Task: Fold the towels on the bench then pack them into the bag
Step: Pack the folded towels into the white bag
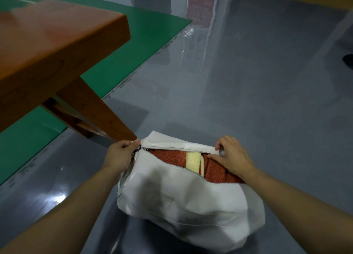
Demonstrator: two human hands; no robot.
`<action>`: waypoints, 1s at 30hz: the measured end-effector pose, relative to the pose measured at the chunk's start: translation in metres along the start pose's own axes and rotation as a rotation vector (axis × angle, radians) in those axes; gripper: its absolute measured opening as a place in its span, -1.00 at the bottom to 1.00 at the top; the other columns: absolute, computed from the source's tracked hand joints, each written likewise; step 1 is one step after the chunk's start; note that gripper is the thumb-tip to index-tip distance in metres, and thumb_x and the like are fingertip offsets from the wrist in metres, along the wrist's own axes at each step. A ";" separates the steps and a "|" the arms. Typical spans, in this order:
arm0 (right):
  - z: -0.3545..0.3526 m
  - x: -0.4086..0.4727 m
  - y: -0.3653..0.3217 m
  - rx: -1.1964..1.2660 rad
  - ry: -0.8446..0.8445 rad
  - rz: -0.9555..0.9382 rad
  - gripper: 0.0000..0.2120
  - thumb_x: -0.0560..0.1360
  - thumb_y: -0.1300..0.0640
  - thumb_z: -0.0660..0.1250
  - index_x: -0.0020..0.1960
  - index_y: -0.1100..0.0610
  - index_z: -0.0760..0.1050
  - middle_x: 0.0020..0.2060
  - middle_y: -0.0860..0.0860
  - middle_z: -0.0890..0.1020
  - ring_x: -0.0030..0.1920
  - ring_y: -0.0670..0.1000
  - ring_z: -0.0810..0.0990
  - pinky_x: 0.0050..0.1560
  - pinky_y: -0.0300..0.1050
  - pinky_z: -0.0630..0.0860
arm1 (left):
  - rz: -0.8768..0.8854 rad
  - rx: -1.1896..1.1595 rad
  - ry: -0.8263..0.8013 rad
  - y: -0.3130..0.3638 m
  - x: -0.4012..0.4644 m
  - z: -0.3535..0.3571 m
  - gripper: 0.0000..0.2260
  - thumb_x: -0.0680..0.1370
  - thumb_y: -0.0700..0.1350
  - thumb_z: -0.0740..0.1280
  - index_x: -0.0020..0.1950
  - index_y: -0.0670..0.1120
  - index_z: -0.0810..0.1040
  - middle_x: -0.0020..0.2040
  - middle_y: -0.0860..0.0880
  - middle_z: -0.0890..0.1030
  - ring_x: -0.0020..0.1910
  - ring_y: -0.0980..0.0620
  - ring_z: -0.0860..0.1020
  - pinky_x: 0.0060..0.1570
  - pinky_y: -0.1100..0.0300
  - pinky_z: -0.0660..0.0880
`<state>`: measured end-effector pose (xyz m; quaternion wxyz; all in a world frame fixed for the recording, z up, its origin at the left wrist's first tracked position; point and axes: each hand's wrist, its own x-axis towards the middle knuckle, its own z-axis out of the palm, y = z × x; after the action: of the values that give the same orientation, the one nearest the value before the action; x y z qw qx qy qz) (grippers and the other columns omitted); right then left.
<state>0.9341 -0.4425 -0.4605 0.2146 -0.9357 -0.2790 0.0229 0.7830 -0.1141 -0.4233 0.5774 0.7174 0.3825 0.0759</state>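
**Towels are in, just the zip left**

Soft white fabric bag (pixel 183 194) sits on the grey floor beside the wooden tabletop (pixel 57 49), rust-orange and cream folded towels (pixel 191 161) inside. Left hand (pixel 119 154) pinches the dark zipper pull (pixel 138 148); right hand (pixel 232 156) fingers curl over the opening's far edge, probably keeping it taut for zipping.

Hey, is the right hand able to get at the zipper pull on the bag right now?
Probably not directly. The zipper pull sits at the bag's far left end beside the left hand; the right hand grips the opposite end.
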 end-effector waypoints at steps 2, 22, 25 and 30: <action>-0.002 -0.002 0.002 -0.009 0.007 -0.025 -0.68 0.42 -0.21 0.51 -0.08 -0.07 0.45 -0.12 -0.15 0.47 -0.04 -0.09 0.42 -0.12 -0.12 0.37 | -0.001 -0.001 -0.002 -0.001 0.001 0.000 -0.72 0.58 0.07 0.42 -0.15 -0.11 0.69 -0.05 -0.16 0.71 -0.11 -0.04 0.57 -0.07 0.07 0.46; 0.001 -0.001 0.003 -0.059 0.111 -0.123 -0.79 0.44 -0.05 0.55 -0.09 0.03 0.59 -0.17 -0.06 0.52 -0.11 0.05 0.53 -0.12 -0.07 0.46 | -0.016 -0.020 -0.006 0.005 -0.004 -0.001 -0.73 0.58 0.08 0.42 -0.14 -0.10 0.70 -0.08 -0.05 0.71 -0.04 -0.05 0.61 -0.13 0.12 0.47; -0.008 0.005 0.000 -0.112 0.055 -0.141 -0.84 0.54 -0.04 0.43 -0.06 0.05 0.60 -0.13 -0.04 0.57 -0.07 0.09 0.56 -0.07 -0.02 0.47 | -0.019 -0.011 -0.014 0.006 -0.005 -0.001 -0.72 0.59 0.07 0.41 -0.13 -0.14 0.70 -0.06 -0.10 0.71 -0.07 -0.03 0.59 -0.15 0.14 0.45; -0.045 0.025 -0.001 -0.105 -0.127 -0.003 -0.80 0.65 -0.07 0.27 0.10 0.05 0.52 -0.01 0.00 0.65 0.00 0.10 0.60 -0.06 -0.04 0.43 | 0.017 0.015 -0.048 0.011 -0.008 0.005 -0.72 0.59 0.06 0.41 -0.12 -0.15 0.70 -0.10 -0.12 0.69 -0.12 -0.02 0.55 -0.14 0.12 0.44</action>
<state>0.9624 -0.4462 -0.4170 0.1470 -0.9420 -0.2943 0.0671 0.7859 -0.1236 -0.4125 0.5801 0.7266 0.3631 0.0607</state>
